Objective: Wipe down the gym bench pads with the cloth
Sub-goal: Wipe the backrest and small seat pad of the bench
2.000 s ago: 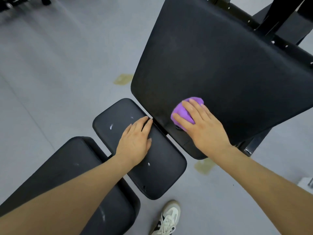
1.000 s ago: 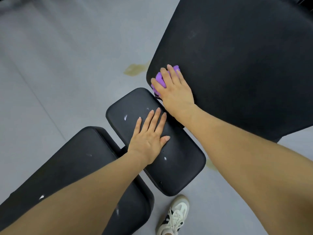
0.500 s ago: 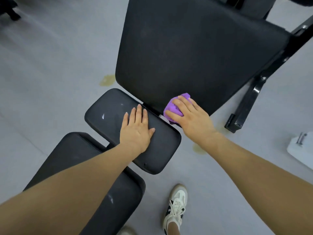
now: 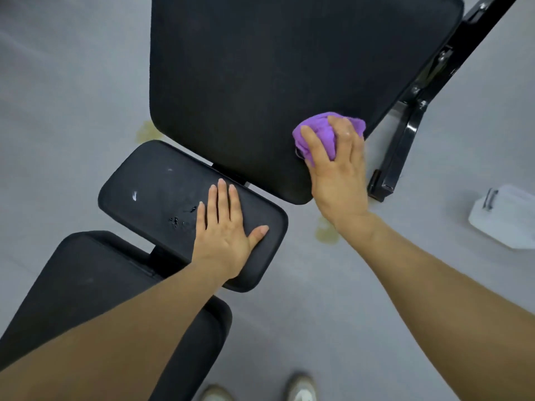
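Observation:
A bunched purple cloth (image 4: 321,131) lies on the lower right corner of the large black back pad (image 4: 260,82). My right hand (image 4: 337,175) grips the cloth, fingers curled over it, pressing it to the pad. Flat on the right part of the small black middle pad (image 4: 150,192) rests my left hand (image 4: 224,227), fingers straight. That pad bears white scuffs and a few wet drops beside my fingers. A third black pad (image 4: 86,287) sits at the lower left, partly hidden by my left forearm.
The bench's black metal frame leg (image 4: 405,140) slants down at the right, close to my right hand. A white plastic container (image 4: 506,218) stands on the grey floor at the far right. Yellowish stains mark the floor near the pads. My shoes (image 4: 298,389) show at the bottom.
My right hand has slid the cloth rightward along the back pad's lower edge to its right corner. My left hand stays flat on the middle pad. The view has shifted.

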Tool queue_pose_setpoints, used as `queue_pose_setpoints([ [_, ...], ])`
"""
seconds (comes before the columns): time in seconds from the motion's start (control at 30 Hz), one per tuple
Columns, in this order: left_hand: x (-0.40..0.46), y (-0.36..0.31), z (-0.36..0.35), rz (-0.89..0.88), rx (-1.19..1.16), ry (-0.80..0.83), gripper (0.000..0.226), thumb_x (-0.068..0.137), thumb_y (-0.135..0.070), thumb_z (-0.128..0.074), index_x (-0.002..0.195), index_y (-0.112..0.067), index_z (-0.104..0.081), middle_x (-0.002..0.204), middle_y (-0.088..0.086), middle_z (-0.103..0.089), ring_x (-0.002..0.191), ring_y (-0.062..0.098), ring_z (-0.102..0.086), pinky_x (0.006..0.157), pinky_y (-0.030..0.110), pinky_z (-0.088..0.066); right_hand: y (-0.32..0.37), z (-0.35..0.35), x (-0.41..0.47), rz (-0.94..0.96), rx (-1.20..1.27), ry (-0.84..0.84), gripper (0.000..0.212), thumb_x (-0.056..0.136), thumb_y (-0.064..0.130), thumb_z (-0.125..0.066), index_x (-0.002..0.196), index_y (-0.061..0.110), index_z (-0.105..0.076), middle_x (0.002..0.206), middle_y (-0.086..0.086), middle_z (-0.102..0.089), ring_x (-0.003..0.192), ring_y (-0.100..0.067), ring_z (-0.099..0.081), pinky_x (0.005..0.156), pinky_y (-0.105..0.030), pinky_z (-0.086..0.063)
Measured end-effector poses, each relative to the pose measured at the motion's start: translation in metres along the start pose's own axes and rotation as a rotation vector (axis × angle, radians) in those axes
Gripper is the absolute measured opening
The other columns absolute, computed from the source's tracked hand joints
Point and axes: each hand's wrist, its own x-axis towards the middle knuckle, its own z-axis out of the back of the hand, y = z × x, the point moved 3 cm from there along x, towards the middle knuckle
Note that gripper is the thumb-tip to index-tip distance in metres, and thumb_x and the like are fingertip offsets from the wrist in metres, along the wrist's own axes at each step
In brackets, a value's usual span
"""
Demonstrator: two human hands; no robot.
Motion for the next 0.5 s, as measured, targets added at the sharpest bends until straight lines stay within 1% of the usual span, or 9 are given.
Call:
queue_pose_setpoints([
  [0.07, 0.0, 0.0, 0.001, 0.011, -0.011, 0.024, 0.091, 0.081, -0.07, -0.007, 0.144, -0.01, 0.022, 0.155, 0.009, 0.024, 0.144, 0.024, 0.019, 0.116, 0.04, 0.008, 0.019, -0.009, -0.018, 0.105, 0.021, 0.039, 0.057, 0.077, 0.004, -0.057, 0.131, 0.021, -0.047, 0.135, -0.012, -0.028, 0.128, -0.036, -0.027, 0.107, -0.052, -0.033],
  [0.13, 0.001, -0.001, 0.002, 0.012, -0.014, 0.06, 0.091, 0.084, -0.071, -0.01, 0.143, -0.011, 0.025, 0.154, 0.008, 0.027, 0.143, 0.022, 0.022, 0.116, 0.04, 0.01, 0.029, -0.011, -0.031, 0.245, 0.017, 0.109, 0.056, 0.075, 0.006, -0.045, 0.129, 0.021, -0.051, 0.132, -0.014, -0.034, 0.127, -0.035, -0.031, 0.111, -0.048, -0.026],
  [0.17, 0.001, -0.001, 0.002, 0.014, -0.016, 0.072, 0.091, 0.085, -0.07, -0.012, 0.143, -0.012, 0.025, 0.153, 0.007, 0.028, 0.143, 0.022, 0.023, 0.115, 0.039, 0.011, 0.028, -0.009, -0.031, 0.304, 0.027, 0.14, 0.056, 0.075, 0.008, -0.04, 0.128, 0.021, -0.052, 0.131, -0.014, -0.037, 0.126, -0.034, -0.035, 0.111, -0.046, -0.026],
  [0.23, 0.002, 0.001, 0.003, 0.02, -0.019, 0.1, 0.09, 0.085, -0.07, -0.013, 0.142, -0.013, 0.027, 0.153, 0.006, 0.028, 0.143, 0.022, 0.023, 0.115, 0.039, 0.011, 0.014, 0.002, -0.019, 0.382, 0.035, 0.162, 0.056, 0.074, 0.006, -0.036, 0.124, 0.019, -0.057, 0.129, -0.014, -0.046, 0.122, -0.033, -0.04, 0.107, -0.044, -0.034],
  [0.3, 0.004, 0.0, 0.003, 0.022, -0.014, 0.13, 0.09, 0.084, -0.071, -0.011, 0.138, -0.014, 0.032, 0.153, 0.006, 0.029, 0.142, 0.022, 0.024, 0.116, 0.04, 0.01, -0.014, 0.02, 0.004, 0.327, -0.003, 0.128, 0.054, 0.075, 0.002, -0.044, 0.124, 0.018, -0.058, 0.13, -0.013, -0.044, 0.121, -0.033, -0.037, 0.095, -0.046, -0.046],
  [0.33, 0.004, 0.0, 0.004, 0.023, -0.009, 0.141, 0.089, 0.084, -0.071, -0.011, 0.134, -0.014, 0.036, 0.152, 0.006, 0.03, 0.142, 0.022, 0.024, 0.116, 0.04, 0.01, -0.031, 0.029, 0.019, 0.242, -0.013, 0.111, 0.054, 0.077, 0.0, -0.052, 0.127, 0.019, -0.054, 0.133, -0.012, -0.04, 0.123, -0.035, -0.036, 0.089, -0.047, -0.049],
  [0.37, 0.004, 0.0, 0.004, 0.023, -0.003, 0.15, 0.088, 0.084, -0.072, -0.01, 0.131, -0.015, 0.037, 0.152, 0.006, 0.031, 0.142, 0.022, 0.025, 0.115, 0.04, 0.011, -0.043, 0.034, 0.031, 0.144, -0.008, 0.088, 0.056, 0.079, 0.002, -0.058, 0.131, 0.021, -0.049, 0.137, -0.012, -0.037, 0.126, -0.037, -0.036, 0.087, -0.047, -0.05],
  [0.43, 0.004, 0.0, 0.005, 0.024, -0.003, 0.159, 0.086, 0.084, -0.071, -0.011, 0.128, -0.016, 0.038, 0.151, 0.005, 0.032, 0.141, 0.021, 0.026, 0.115, 0.04, 0.011, -0.045, 0.033, 0.035, -0.005, 0.016, 0.029, 0.056, 0.083, 0.006, -0.062, 0.134, 0.022, -0.044, 0.141, -0.011, -0.031, 0.129, -0.037, -0.033, 0.094, -0.046, -0.047],
  [0.5, 0.004, 0.0, 0.004, 0.034, -0.006, 0.163, 0.087, 0.084, -0.071, -0.011, 0.129, -0.016, 0.038, 0.151, 0.005, 0.033, 0.141, 0.021, 0.027, 0.115, 0.04, 0.012, -0.024, 0.017, 0.014, -0.06, 0.061, -0.035, 0.057, 0.082, 0.003, -0.06, 0.134, 0.021, -0.044, 0.139, -0.01, -0.025, 0.128, -0.037, -0.03, 0.104, -0.045, -0.039],
])
